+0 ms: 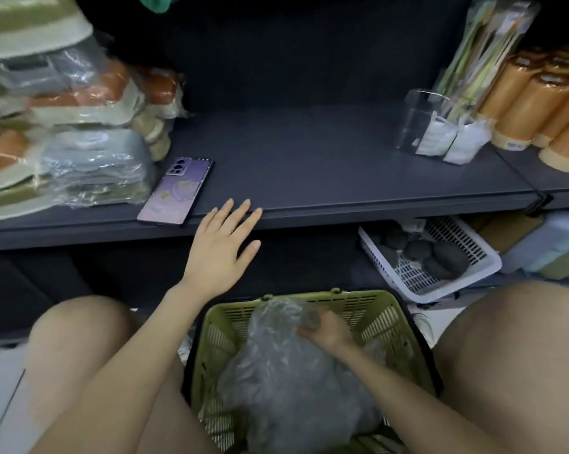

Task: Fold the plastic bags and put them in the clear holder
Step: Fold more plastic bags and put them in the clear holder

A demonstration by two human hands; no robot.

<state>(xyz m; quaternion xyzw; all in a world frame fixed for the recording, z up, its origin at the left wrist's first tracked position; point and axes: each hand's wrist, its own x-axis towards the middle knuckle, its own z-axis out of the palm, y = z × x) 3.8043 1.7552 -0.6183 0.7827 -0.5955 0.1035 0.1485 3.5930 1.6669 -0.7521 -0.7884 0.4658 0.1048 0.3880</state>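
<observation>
bags bunched in the basket, one hand flat at the shelf

a heap of crumpled, see-through greyish plastic bags (286,371) lay in a green slotted basket (404,326) on the floor between the person's bare knees. the bags were wrinkled and unfolded, piled above the basket's rim at the far side. the right hand (325,326) reached down into the basket, its fingers curled into the top of the heap and gripping a bunch of plastic. the left hand (221,247) was stretched forward, palm down, fingers straight and slightly spread, holding nothing, its fingertips at the front edge of a dark grey shelf (309,165). just beside that hand a purple phone (176,191) lay face down on the shelf. under the shelf to the right sat a white basket (434,257) of dark rounded lumps. farther back on the right stood the clear holder (420,122), upright, with white folded packets (453,142) just beside it and orange rolls (538,103) past them. a small label low on the rolls was too blurred to read. on the left, wrapped goods (63,126) were stacked.
</observation>
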